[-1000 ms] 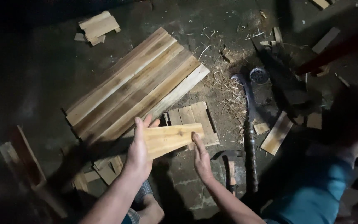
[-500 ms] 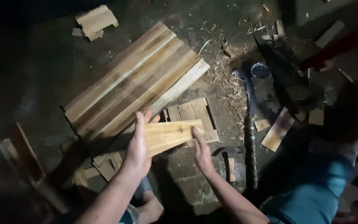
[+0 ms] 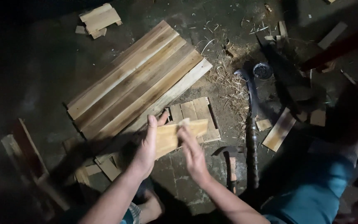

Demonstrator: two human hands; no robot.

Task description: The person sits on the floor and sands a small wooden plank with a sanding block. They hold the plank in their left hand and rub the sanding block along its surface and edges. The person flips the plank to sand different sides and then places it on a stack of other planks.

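Clearly the short wooden board (image 3: 175, 135) is the thing in hand: a pale, flat offcut held up above the floor, just in front of the person's knees, its far end pointing up and to the right. It looks light and stiff, thin enough to lift with one hand, dry and rough rather than slippery, and its sawn edges may carry splinters, so the flat faces near the ends seem the safest places to hold it. The left hand (image 3: 146, 145) has its fingers closed around the near end, thumb over the top face. The right hand (image 3: 192, 151) lies against the board's middle with the fingers fairly straight and close together, touching the face rather than gripping it. Just beyond the board, a small panel of short slats (image 3: 197, 112) lies on the floor, and behind that a larger panel of long planks (image 3: 137, 81) lies at an angle. To the right lie a hammer (image 3: 231, 164) and a long curved blade (image 3: 251, 120), with loose wood scraps (image 3: 279, 129) and shavings around them. A small stack of offcuts (image 3: 98, 17) sits well apart at the top left.
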